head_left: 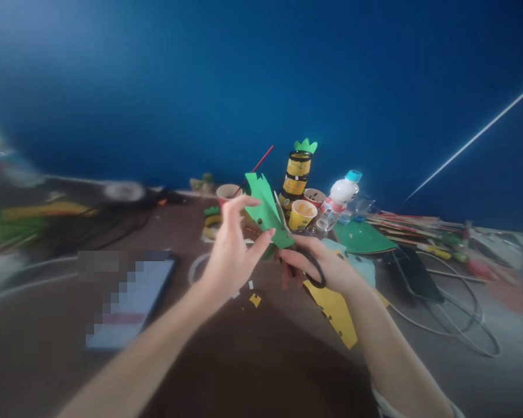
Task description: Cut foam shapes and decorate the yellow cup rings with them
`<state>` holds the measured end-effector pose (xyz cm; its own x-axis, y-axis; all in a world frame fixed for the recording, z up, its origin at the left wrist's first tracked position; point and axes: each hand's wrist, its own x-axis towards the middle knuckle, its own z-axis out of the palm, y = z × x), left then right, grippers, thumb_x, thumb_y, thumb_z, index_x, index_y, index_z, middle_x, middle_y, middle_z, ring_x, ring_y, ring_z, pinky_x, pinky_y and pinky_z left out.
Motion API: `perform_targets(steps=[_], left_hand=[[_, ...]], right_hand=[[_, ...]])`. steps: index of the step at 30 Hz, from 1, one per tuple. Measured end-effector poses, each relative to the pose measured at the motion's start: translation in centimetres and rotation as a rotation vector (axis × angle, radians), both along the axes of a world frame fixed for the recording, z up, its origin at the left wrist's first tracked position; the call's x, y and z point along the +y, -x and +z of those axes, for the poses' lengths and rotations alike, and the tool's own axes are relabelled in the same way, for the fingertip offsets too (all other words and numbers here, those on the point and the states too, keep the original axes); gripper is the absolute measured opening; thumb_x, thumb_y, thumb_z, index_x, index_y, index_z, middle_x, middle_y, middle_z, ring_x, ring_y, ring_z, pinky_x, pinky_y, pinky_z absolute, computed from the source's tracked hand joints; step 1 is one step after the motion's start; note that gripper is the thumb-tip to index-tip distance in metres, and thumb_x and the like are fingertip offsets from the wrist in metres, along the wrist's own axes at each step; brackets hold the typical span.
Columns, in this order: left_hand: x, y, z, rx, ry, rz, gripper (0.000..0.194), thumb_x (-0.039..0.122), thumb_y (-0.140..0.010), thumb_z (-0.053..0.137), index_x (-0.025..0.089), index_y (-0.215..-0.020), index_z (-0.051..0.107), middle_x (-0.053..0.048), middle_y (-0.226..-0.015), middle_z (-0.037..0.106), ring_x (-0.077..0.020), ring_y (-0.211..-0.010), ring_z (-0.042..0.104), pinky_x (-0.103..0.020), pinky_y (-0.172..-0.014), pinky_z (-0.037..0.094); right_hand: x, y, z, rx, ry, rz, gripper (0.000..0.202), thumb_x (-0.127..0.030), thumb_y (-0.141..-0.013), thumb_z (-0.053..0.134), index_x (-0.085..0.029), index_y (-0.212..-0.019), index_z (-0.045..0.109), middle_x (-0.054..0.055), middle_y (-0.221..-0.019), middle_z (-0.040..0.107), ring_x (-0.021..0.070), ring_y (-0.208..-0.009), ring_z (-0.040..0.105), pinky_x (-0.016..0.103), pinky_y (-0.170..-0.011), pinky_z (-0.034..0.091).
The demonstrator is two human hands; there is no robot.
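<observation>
Scissors (280, 210) point up beside a sheet of green paper (264, 203) as a person works above a dark worktop (226, 360), a blue wall behind. The right hand (326, 261) grasps the scissors, fingers wrapped about the black handle. The left hand (234, 244) is raised at the sheet's near side, its thumb against the lower part and its forefinger bent at the left edge; whether it pinches the paper firmly cannot be told, as the other fingers are partly hidden. The green paper hangs between the two hands, its top edge notched, the blades along its right side. The step in hand appears to be cutting this sheet to shape. The next move likely calls for the left hand to steady and turn the paper while the right lines up the blades for a cut clear of the thumb. Beyond stand a yellow-and-black stack (295, 184) topped with a jagged green crown (305, 146), a yellow cup (303, 215) and a bottle (337, 200); a yellow sheet (333, 313) lies below the right hand.
</observation>
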<state>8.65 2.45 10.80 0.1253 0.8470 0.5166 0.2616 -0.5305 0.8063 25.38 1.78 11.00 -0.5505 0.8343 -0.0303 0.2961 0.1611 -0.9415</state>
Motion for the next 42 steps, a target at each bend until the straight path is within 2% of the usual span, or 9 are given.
perform_targets(steps=[2,4,10,17,24,30,35,37,42], left_hand=[[-0.1,-0.1,0.0,0.118,0.056,-0.008,0.024,0.022,-0.080,0.049,0.024,-0.103,0.043,-0.004,-0.106,0.051,-0.0150,-0.085,0.055,-0.032,-0.078,0.045],[-0.1,-0.2,0.0,0.139,0.105,-0.001,0.020,0.023,-0.081,0.049,0.023,-0.101,0.048,-0.003,-0.101,0.055,-0.0172,-0.089,0.054,-0.033,-0.079,0.045],[0.5,-0.2,-0.6,-0.093,0.266,-0.123,0.028,0.020,-0.075,0.056,0.020,-0.101,0.045,-0.003,-0.094,0.056,-0.0148,-0.079,0.057,-0.028,-0.066,0.049],[1.1,0.4,-0.6,-0.121,0.228,-0.150,0.038,0.016,-0.071,0.060,0.022,-0.106,0.046,-0.005,-0.110,0.051,-0.0131,-0.076,0.058,-0.028,-0.064,0.051],[1.1,1.0,0.1,-0.072,0.249,-0.231,0.042,0.015,-0.071,0.060,0.023,-0.109,0.045,-0.005,-0.114,0.050,-0.0121,-0.076,0.057,-0.028,-0.066,0.051],[0.9,1.4,0.7,-0.050,0.304,-0.270,0.043,0.015,-0.070,0.060,0.023,-0.109,0.044,-0.003,-0.095,0.054,-0.0105,-0.067,0.054,-0.023,-0.053,0.048],[1.1,1.7,0.8,-0.029,0.333,-0.280,0.052,0.016,-0.070,0.062,0.026,-0.115,0.038,0.000,-0.077,0.054,-0.0142,-0.067,0.056,-0.023,-0.050,0.047],[1.1,1.8,0.8,-0.006,0.318,-0.281,0.052,0.016,-0.070,0.062,0.025,-0.116,0.039,-0.001,-0.081,0.054,-0.0133,-0.067,0.056,-0.023,-0.051,0.048],[1.3,2.3,1.1,0.072,0.224,-0.291,0.050,0.015,-0.067,0.063,0.024,-0.113,0.045,-0.005,-0.115,0.044,-0.0090,-0.069,0.054,-0.025,-0.059,0.051]], right_hand=[[0.0,0.1,-0.1,0.006,-0.006,-0.027,0.019,-0.035,-0.084,0.048,-0.016,-0.079,0.048,-0.003,-0.054,0.055,0.0098,-0.046,0.057,0.017,-0.041,0.044],[0.0,0.3,-0.1,0.000,-0.021,-0.043,0.018,-0.034,-0.083,0.049,-0.016,-0.079,0.048,-0.003,-0.055,0.054,0.0101,-0.047,0.058,0.018,-0.040,0.044],[-0.1,0.3,-0.2,-0.027,-0.010,-0.008,0.020,-0.035,-0.087,0.042,-0.017,-0.081,0.047,-0.001,-0.056,0.058,0.0109,-0.047,0.057,0.019,-0.040,0.044],[-0.2,0.2,-0.2,-0.021,-0.018,0.011,0.024,-0.038,-0.087,0.040,-0.016,-0.081,0.047,0.001,-0.057,0.061,0.0112,-0.048,0.058,0.019,-0.042,0.044],[-0.3,-0.1,0.1,-0.043,-0.007,0.033,0.023,-0.036,-0.088,0.039,-0.015,-0.083,0.048,0.001,-0.055,0.060,0.0107,-0.047,0.057,0.019,-0.041,0.044],[-0.4,-0.4,0.5,-0.058,-0.015,0.069,0.021,-0.034,-0.088,0.040,-0.015,-0.085,0.048,0.000,-0.054,0.060,0.0100,-0.046,0.056,0.019,-0.041,0.043],[-0.5,-0.4,0.5,-0.063,-0.017,0.079,0.020,-0.032,-0.088,0.040,-0.015,-0.082,0.048,0.000,-0.052,0.059,0.0092,-0.045,0.055,0.017,-0.040,0.042],[-0.4,-0.5,0.4,-0.074,-0.012,0.079,0.021,-0.033,-0.088,0.040,-0.015,-0.079,0.047,0.000,-0.053,0.059,0.0089,-0.045,0.055,0.017,-0.041,0.042],[-0.3,-1.0,0.3,-0.144,-0.001,0.126,0.026,-0.037,-0.087,0.040,-0.015,-0.076,0.047,0.001,-0.055,0.062,0.0083,-0.044,0.054,0.018,-0.044,0.043]])
